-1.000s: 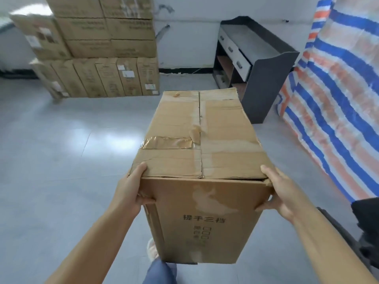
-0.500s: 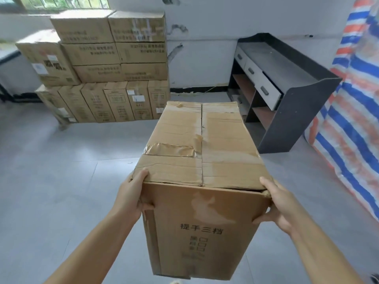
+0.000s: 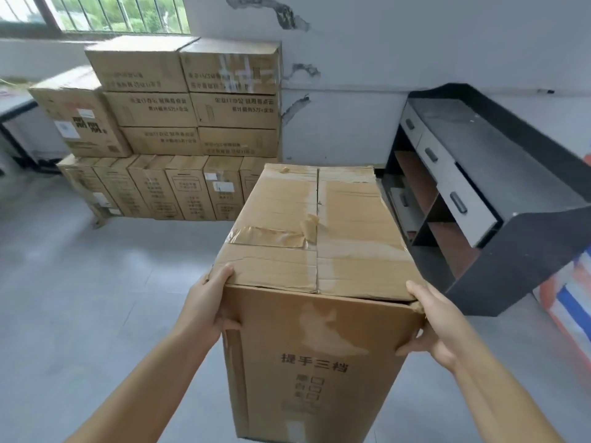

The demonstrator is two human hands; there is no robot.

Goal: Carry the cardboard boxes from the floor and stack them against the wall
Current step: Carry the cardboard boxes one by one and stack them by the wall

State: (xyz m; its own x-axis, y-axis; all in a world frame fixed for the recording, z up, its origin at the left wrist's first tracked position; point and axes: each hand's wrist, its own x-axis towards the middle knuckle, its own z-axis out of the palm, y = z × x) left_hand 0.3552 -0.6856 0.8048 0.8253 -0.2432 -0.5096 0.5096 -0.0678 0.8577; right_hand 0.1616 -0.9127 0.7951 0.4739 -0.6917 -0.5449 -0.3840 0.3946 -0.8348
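I carry a long brown cardboard box (image 3: pixel 319 257) with torn tape on its top, held off the floor in front of me. My left hand (image 3: pixel 209 302) grips its near left corner, thumb on the top edge and fingers on the front face. My right hand (image 3: pixel 430 321) grips the near right corner the same way. Ahead on the left, a stack of cardboard boxes (image 3: pixel 188 123) stands against the white wall (image 3: pixel 351 59), with a row of upright narrow boxes (image 3: pixel 153 187) at the bottom.
A black desk with grey drawers (image 3: pixel 473 187) lies tipped on its side at the right, close to the carried box. A striped tarp (image 3: pixel 572 302) shows at the far right edge. A barred window (image 3: pixel 112 11) sits above the stack. Grey tiled floor (image 3: pixel 96 298) spreads on the left.
The stack, wall and desk have come closer and the view has tilted up, showing the window. Both hands keep the same grip on the box.
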